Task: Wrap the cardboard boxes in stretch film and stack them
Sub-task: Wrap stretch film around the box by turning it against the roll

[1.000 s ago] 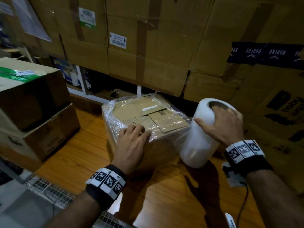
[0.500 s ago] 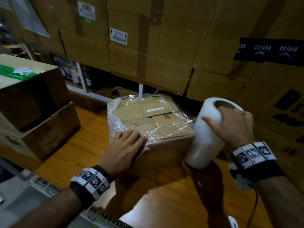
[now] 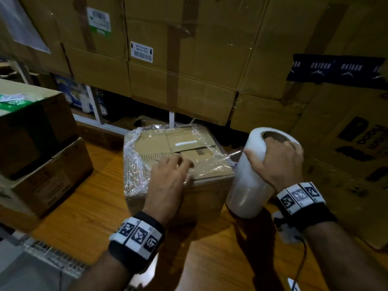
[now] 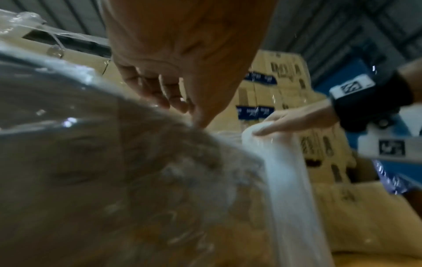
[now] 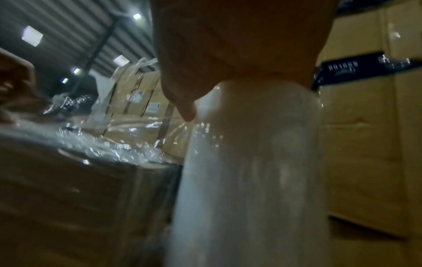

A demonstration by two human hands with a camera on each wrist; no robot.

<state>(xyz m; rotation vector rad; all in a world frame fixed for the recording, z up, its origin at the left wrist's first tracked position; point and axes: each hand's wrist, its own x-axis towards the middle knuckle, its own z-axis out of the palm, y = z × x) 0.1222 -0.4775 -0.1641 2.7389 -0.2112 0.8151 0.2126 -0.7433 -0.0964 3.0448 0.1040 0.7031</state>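
Our left hand (image 3: 168, 177) lies flat on the box (image 3: 178, 162), pinning the film (image 3: 212, 162); right hand (image 3: 275, 160) grips the roll (image 3: 249, 185) just beside the box.

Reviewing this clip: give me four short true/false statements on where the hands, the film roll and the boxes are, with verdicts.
1. The right hand grips the top of the film roll. True.
2. The left hand rests on the wrapped box. True.
3. The roll lies flat on the wooden surface. False: it stands upright beside the box.
4. The wrapped box sits on top of the stacked boxes at left. False: it sits apart on the wood.
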